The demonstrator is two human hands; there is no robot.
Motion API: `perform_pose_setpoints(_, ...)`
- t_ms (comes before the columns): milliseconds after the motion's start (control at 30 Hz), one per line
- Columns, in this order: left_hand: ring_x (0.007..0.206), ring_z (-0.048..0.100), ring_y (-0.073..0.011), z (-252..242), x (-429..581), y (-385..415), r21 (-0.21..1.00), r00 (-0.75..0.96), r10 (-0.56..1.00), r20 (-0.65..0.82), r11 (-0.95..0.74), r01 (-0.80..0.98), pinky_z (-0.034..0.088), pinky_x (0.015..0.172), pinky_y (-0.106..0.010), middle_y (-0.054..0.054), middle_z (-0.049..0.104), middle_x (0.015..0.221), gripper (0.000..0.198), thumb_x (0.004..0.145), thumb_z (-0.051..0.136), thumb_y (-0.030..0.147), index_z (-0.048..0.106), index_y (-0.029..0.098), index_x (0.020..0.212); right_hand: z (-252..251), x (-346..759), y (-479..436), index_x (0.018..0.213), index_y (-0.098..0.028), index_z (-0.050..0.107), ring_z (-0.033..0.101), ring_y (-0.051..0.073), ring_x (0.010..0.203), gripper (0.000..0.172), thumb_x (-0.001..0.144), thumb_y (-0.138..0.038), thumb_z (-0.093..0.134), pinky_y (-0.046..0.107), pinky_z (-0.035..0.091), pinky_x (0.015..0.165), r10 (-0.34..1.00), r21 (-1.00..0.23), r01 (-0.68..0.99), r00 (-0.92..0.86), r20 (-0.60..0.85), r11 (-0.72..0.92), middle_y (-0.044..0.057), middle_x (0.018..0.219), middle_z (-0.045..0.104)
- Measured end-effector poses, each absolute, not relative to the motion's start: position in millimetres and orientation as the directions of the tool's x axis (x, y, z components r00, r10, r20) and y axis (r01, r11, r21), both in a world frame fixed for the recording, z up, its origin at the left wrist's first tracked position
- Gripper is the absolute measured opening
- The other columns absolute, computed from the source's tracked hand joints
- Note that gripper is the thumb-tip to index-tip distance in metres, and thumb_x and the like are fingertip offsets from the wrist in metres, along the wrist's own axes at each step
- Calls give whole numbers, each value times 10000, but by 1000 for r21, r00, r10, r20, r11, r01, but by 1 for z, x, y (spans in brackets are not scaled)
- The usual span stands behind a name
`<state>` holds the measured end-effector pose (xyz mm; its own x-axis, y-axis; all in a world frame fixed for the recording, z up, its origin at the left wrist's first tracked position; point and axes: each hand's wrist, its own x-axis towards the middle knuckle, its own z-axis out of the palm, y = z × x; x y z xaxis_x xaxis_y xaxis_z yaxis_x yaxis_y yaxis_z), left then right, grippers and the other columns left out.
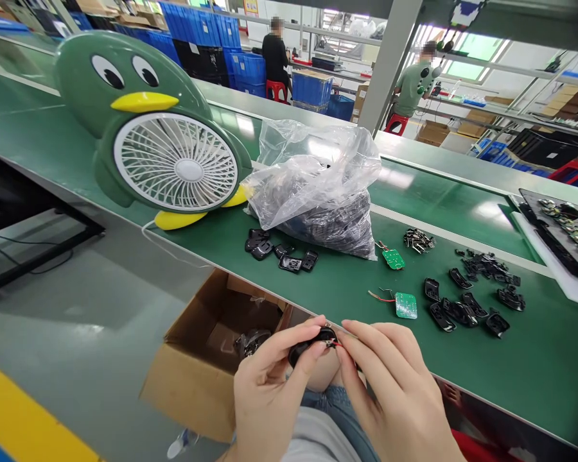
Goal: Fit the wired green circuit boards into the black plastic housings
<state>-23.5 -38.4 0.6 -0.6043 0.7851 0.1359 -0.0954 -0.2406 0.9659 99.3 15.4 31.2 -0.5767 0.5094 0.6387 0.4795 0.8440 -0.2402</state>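
Note:
My left hand [272,388] grips a small black plastic housing [297,353] between thumb and fingers, just off the table's near edge and above my lap. A short red wire [336,344] comes out of the housing's right end. The fingertips of my right hand [397,378] are pinched together on this wire, close beside the housing. What sits inside the housing is mostly hidden by my fingers. Beyond my hands lie two green circuit boards, one nearer [406,306] and one farther [394,258], both with thin wires attached.
Black curved shells [462,312], small black parts [491,266] and metal pieces [419,240] lie to the right. A clear bag of dark parts [318,212] stands behind black covers [290,263]. At left are a penguin-shaped fan [187,170] and, below the edge, an open carton [187,385].

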Motion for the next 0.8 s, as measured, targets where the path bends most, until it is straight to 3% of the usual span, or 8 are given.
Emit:
perform_pose_setpoints(100,858,721,-170,-2,-23,-36,955,-631,766,122,-264,-136,614,699,-188,46,759,921,249,745,703,81,746,301,851,25,96,12,949,-134,623,588,213,749,159,828,-33,597,366,470,660,471,-215,480,-513,718,850,95,866,716)
perform_pose_setpoints(200,853,723,-180,-3,-23,-34,940,-634,766,107,-287,-187,616,697,-196,24,760,925,204,742,724,109,747,282,848,20,96,11,950,-145,618,595,206,774,204,807,0,607,370,473,700,509,-293,462,-462,726,837,88,867,708)
perform_pose_setpoints(433,849,712,-188,-1,-19,-36,944,-643,765,-43,-180,-278,611,704,-202,-20,760,908,121,706,767,235,754,240,826,19,98,16,889,-210,622,612,166,826,174,845,-50,569,282,516,684,718,-646,326,-424,552,690,40,868,677)
perform_pose_setpoints(567,839,703,-173,2,-20,-38,955,-593,797,-112,-78,-286,591,765,-193,-33,753,943,189,684,770,249,755,234,872,18,96,17,863,-229,633,622,159,817,158,842,-80,588,264,515,691,785,-755,259,-364,501,602,24,866,677)
perform_pose_setpoints(800,788,698,-188,10,-19,-36,915,-565,805,-179,-74,-396,618,604,-196,-35,747,857,191,668,784,323,751,210,819,15,95,20,837,-247,647,620,139,776,119,877,-163,573,214,504,651,853,-887,169,-399,336,429,5,824,667)
